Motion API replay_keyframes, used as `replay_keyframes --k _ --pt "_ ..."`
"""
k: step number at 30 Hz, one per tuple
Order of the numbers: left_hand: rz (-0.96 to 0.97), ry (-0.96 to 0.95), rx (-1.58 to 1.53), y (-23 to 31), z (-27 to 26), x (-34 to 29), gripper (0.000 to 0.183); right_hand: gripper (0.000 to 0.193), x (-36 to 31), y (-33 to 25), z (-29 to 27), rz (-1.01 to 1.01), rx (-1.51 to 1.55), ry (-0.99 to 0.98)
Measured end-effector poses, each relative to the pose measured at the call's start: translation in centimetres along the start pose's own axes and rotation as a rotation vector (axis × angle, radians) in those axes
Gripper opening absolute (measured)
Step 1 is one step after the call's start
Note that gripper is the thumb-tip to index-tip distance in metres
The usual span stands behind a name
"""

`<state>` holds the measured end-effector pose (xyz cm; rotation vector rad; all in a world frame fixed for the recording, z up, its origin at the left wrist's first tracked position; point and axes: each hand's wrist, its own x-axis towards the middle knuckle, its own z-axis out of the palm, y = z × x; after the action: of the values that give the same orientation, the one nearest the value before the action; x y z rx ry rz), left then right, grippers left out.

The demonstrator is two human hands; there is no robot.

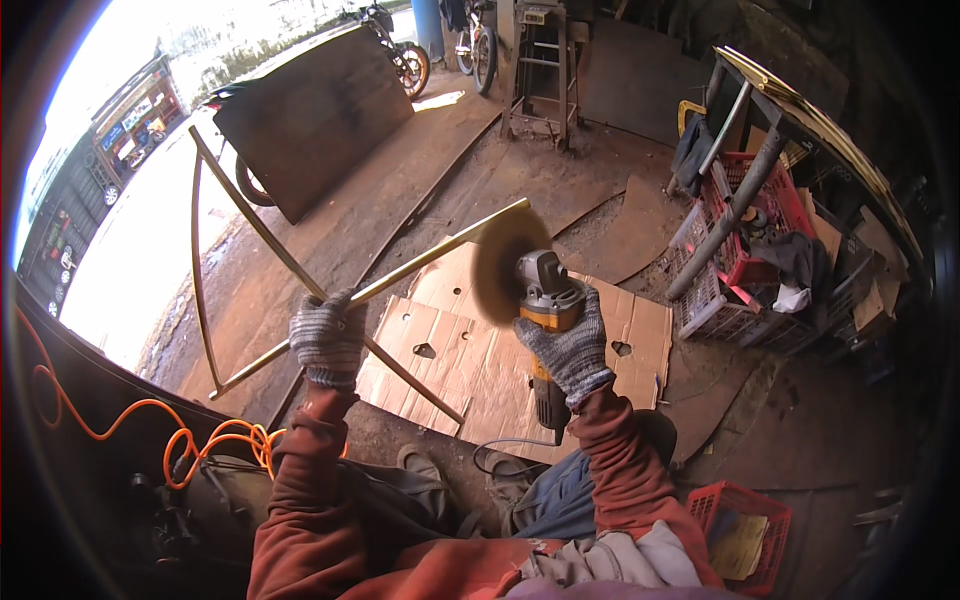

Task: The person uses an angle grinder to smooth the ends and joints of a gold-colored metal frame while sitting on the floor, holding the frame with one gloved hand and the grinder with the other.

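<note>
because the spinning-blurred disc (497, 265) was smeared, it was hard to tell whether it touched the metal frame (440, 254), one part of which was hidden inside the left hand (327, 340), gripping it tightly; the right hand (572, 345) clutched the grinder (550, 310), covering some of its body; partly over the cardboard (480, 365), the frame's bar (420, 265) slanted up rightward, while the grinder lay lengthwise, disc end forward
</note>
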<state>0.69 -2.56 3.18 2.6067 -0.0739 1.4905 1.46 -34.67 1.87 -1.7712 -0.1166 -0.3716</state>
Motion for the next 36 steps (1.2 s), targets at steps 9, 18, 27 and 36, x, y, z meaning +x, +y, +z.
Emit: replay_keyframes --k 9,18,27,36 --pt "0.008 0.02 -0.02 0.1 0.1 0.1 0.026 0.081 -2.0 -2.1 1.8 -0.083 -0.038 -0.116" --pt "-0.016 -0.06 -0.033 0.4 -0.8 0.3 0.021 0.076 -1.0 0.1 1.0 0.033 0.052 -0.046" --pt "0.007 -0.085 0.01 -0.2 -0.2 0.2 0.019 0.082 -2.4 -0.3 2.7 0.021 0.005 -0.166" --pt "0.008 -0.124 -0.016 0.5 -0.5 0.0 0.018 0.078 -4.0 -2.0 3.1 -0.06 -0.09 -0.249"
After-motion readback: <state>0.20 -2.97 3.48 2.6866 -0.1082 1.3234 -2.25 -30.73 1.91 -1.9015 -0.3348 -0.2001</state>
